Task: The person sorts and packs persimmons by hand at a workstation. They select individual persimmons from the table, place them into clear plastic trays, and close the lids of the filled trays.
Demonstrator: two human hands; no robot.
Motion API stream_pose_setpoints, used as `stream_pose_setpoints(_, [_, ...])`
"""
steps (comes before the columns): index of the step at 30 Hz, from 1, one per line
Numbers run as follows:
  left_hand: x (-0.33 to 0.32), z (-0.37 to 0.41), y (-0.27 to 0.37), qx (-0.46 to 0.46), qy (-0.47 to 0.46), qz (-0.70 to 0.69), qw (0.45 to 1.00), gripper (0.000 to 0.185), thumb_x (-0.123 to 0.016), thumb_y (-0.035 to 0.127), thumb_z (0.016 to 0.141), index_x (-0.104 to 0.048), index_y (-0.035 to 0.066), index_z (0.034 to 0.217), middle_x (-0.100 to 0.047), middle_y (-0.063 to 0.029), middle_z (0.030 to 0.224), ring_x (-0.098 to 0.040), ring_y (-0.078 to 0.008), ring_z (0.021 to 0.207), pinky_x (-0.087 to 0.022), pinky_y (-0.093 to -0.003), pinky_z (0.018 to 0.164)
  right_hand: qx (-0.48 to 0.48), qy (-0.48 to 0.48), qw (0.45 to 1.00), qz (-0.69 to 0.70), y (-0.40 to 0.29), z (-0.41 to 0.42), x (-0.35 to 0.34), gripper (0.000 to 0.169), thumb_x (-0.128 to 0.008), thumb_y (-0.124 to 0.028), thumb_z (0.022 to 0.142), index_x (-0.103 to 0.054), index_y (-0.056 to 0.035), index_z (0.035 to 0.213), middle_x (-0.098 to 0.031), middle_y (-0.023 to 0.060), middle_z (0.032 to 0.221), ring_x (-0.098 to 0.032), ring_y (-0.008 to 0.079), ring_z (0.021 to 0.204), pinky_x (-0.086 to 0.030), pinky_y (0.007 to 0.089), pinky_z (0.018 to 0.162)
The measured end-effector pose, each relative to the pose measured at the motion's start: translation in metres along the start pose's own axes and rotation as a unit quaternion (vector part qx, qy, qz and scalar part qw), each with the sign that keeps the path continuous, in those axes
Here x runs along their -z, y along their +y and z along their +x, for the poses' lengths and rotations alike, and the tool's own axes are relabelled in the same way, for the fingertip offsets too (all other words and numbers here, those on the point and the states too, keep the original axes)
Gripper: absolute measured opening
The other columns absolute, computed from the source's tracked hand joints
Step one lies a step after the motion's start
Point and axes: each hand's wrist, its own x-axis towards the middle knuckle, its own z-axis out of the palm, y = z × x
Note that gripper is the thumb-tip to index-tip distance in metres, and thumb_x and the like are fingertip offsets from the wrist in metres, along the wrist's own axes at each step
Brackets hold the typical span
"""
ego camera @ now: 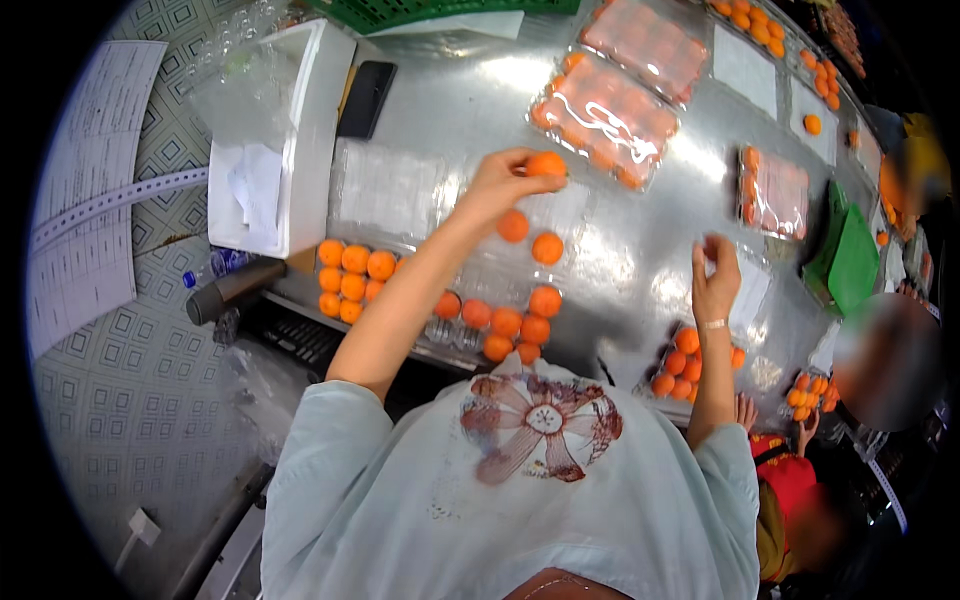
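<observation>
My left hand (501,178) holds a small orange citrus fruit (546,165) above the steel table. Below it lies a clear plastic clamshell tray (459,334), partly filled with oranges (506,322). Two loose oranges (548,248) lie by its raised-back lid (564,206). To the right, my right hand (718,277) hovers with loosely curled fingers, thumb apart, and no object visible in it. Beneath my right forearm is another open tray with several oranges (677,366); its lid (752,283) has a white sheet in it.
A filled open tray (353,286) sits left, beside a white foam box (319,142) and a black phone (367,99). Closed fruit packs (607,120) lie at the back. Green crates (851,255) stand right and far back. Another person's hand (806,435) is at right.
</observation>
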Motion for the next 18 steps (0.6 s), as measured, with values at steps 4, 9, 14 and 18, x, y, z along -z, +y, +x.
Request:
stream_pose_setpoints(4, [0.016, -0.067, -0.004, -0.056, 0.032, 0.103, 0.993, 0.045, -0.080, 0.011, 0.081, -0.063, -0.004, 0.119, -0.068, -0.0074, 0.110, -0.064, -0.0131, 0.101, -0.052, -0.0279, 0.089, -0.156, -0.056, 0.985, -0.055, 0.025, -0.129, 0.050, 0.021, -0.072, -0.022, 0.088, -0.066, -0.0022, 0.087, -0.068, 0.0112, 0.072, -0.066, 0.0235, 0.065, -0.052, 0.0362, 0.062])
stream_pose_setpoints(9, [0.005, -0.143, -0.036, -0.064, 0.055, 0.163, 0.983, 0.044, -0.080, 0.009, 0.081, -0.061, -0.002, 0.119, -0.067, -0.0068, 0.108, -0.064, -0.0127, 0.099, -0.053, -0.0283, 0.088, -0.189, -0.094, 0.970, -0.124, 0.020, -0.218, 0.039, 0.023, -0.075, -0.032, 0.082, -0.065, -0.0116, 0.085, -0.069, 0.0077, 0.075, -0.068, 0.0290, 0.070, -0.052, 0.0433, 0.062])
stream_pose_setpoints(14, [-0.025, -0.185, -0.090, -0.010, -0.007, 0.072, 0.997, 0.039, -0.079, 0.010, 0.081, -0.061, 0.002, 0.115, -0.066, -0.0034, 0.104, -0.063, -0.0113, 0.097, -0.051, -0.0274, 0.087, -0.121, -0.058, 0.973, -0.190, 0.024, -0.224, 0.019, 0.025, -0.075, -0.030, 0.081, -0.060, -0.0114, 0.091, -0.070, 0.0082, 0.079, -0.068, 0.0325, 0.072, -0.052, 0.0475, 0.061])
stream_pose_setpoints(18, [-0.062, -0.210, -0.114, -0.014, -0.055, 0.079, 0.995, 0.039, -0.079, 0.008, 0.081, -0.060, 0.006, 0.115, -0.063, -0.0004, 0.108, -0.059, -0.0092, 0.102, -0.047, -0.0266, 0.092, -0.093, -0.062, 0.957, -0.267, 0.020, -0.210, 0.002, 0.019, -0.072, -0.022, 0.080, -0.062, -0.0078, 0.087, -0.071, 0.0130, 0.077, -0.070, 0.0335, 0.070, -0.054, 0.0458, 0.060])
